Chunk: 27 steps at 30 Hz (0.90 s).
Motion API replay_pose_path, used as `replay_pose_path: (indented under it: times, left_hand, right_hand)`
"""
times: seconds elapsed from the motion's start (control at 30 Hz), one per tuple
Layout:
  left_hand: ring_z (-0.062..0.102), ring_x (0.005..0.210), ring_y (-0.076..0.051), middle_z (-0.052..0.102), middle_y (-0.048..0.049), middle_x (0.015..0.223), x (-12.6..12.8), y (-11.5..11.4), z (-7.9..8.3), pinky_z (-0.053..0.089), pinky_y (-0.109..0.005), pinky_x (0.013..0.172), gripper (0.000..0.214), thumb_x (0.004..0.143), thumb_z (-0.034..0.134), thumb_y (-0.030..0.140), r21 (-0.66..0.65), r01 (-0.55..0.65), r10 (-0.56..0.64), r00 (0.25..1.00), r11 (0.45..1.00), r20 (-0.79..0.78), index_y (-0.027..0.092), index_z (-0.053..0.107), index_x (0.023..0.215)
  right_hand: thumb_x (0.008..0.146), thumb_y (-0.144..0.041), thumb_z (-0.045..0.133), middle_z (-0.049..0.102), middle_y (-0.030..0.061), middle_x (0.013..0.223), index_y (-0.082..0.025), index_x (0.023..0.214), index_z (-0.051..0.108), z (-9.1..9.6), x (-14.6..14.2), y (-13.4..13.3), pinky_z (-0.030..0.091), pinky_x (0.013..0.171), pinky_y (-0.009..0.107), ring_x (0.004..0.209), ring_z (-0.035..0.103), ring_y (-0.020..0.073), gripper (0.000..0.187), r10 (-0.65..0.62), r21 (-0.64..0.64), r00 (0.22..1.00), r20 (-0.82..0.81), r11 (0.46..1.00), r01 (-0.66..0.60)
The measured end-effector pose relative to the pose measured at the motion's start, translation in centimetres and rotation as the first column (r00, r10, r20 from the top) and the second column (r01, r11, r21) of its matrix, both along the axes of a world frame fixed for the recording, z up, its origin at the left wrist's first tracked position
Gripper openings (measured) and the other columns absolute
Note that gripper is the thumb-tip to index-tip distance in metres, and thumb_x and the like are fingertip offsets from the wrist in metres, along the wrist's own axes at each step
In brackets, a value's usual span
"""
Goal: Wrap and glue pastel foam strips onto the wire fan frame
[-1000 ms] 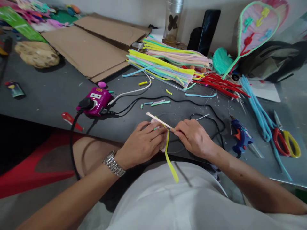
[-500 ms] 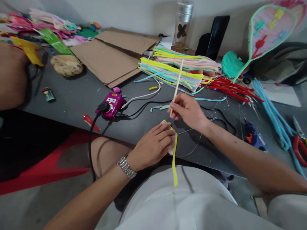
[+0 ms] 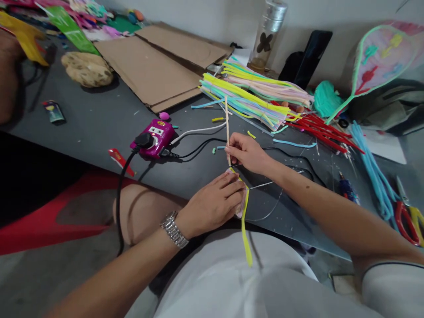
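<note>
My right hand [image 3: 247, 152] pinches a thin wooden stick [image 3: 227, 128] upright between thumb and fingers, just above my left hand. My left hand [image 3: 212, 203] lies over a pale pink piece of soft material [image 3: 241, 204], holding it against the table edge. A yellow strip [image 3: 245, 229] runs along that piece and hangs down past the edge. Much of the pink piece is hidden under my fingers. A thin, clear curved wire [image 3: 265, 198] lies beside it, to the right of my left hand.
A magenta power socket [image 3: 152, 139] with black cords sits left of my hands. Bundled pastel strips [image 3: 243, 99], red strips [image 3: 318, 128], blue strips [image 3: 372, 172], cardboard sheets [image 3: 149, 73], a glue gun [image 3: 347, 191] and scissors [image 3: 406, 223] lie around. A co-worker's arm [image 3: 8, 75] shows at far left.
My right hand has lifted the stick off the pink piece and now holds it upright, lower than half a second ago. My left hand stays on the piece. The view has swung slightly.
</note>
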State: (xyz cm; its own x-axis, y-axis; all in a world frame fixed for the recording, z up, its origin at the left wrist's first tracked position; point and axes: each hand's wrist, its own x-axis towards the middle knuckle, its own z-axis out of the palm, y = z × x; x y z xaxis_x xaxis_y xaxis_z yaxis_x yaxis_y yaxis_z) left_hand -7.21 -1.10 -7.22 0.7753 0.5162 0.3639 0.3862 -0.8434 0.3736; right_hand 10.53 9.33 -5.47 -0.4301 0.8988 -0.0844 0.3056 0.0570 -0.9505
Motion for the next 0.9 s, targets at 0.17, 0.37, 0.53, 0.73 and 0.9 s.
replay_pose_path:
  times: [0.17, 0.37, 0.53, 0.73, 0.9]
  left_hand:
    - [0.052, 0.138, -0.028, 0.067, -0.0114, 0.132, -0.01, -0.05, -0.23, 0.043, -0.052, 0.123, 0.026, 0.098, 0.055, 0.017, 0.016, -0.015, 0.015, 1.000, 1.000, 0.010, 0.014, 0.064, 0.123]
    - [0.052, 0.138, -0.027, 0.066, -0.0131, 0.133, -0.06, -0.03, -0.27, 0.043, -0.050, 0.123, 0.025, 0.098, 0.056, 0.016, 0.016, -0.015, 0.014, 1.000, 1.000, 0.028, 0.013, 0.064, 0.121]
    - [0.052, 0.139, -0.026, 0.066, -0.0140, 0.135, -0.17, -0.10, -0.25, 0.043, -0.051, 0.122, 0.022, 0.097, 0.057, 0.016, 0.007, -0.027, 0.027, 0.999, 1.000, 0.038, 0.015, 0.065, 0.118]
    - [0.053, 0.138, -0.027, 0.066, -0.0151, 0.134, -0.15, -0.16, -0.14, 0.043, -0.051, 0.122, 0.021, 0.097, 0.056, 0.016, -0.004, -0.029, 0.029, 0.999, 1.000, 0.021, 0.014, 0.066, 0.116]
    - [0.053, 0.138, -0.027, 0.066, -0.0149, 0.133, -0.06, -0.07, 0.04, 0.044, -0.052, 0.121, 0.022, 0.096, 0.057, 0.015, -0.014, -0.032, 0.032, 0.999, 0.999, 0.035, 0.015, 0.065, 0.117]
  right_hand:
    - [0.090, -0.030, 0.064, 0.060, -0.0050, 0.061, -0.023, 0.076, 0.046, 0.02, -0.12, 0.16, 0.045, 0.057, 0.026, 0.055, 0.054, 0.0115, 0.024, 0.086, 0.071, 0.996, 0.007, 0.994, -0.086]
    - [0.090, -0.028, 0.060, 0.060, -0.0047, 0.064, -0.023, 0.077, 0.045, 0.15, -0.15, 0.21, 0.045, 0.060, 0.027, 0.057, 0.055, 0.0123, 0.020, 0.159, 0.089, 0.987, 0.016, 0.983, -0.160]
    - [0.089, -0.025, 0.058, 0.058, -0.0052, 0.062, -0.023, 0.076, 0.044, 0.18, -0.31, 0.31, 0.042, 0.062, 0.027, 0.059, 0.053, 0.0131, 0.019, 0.195, 0.108, 0.980, 0.046, 0.974, -0.199]
    - [0.089, -0.023, 0.059, 0.057, -0.0035, 0.066, -0.023, 0.074, 0.045, 0.73, -0.15, 0.17, 0.040, 0.063, 0.027, 0.064, 0.050, 0.0138, 0.021, 0.185, 0.124, 0.978, 0.095, 0.973, -0.196]
    - [0.090, -0.027, 0.061, 0.059, -0.0042, 0.065, -0.024, 0.075, 0.044, 0.55, 0.17, -0.25, 0.044, 0.062, 0.029, 0.060, 0.054, 0.0136, 0.023, 0.166, 0.107, 0.985, 0.045, 0.980, -0.170]
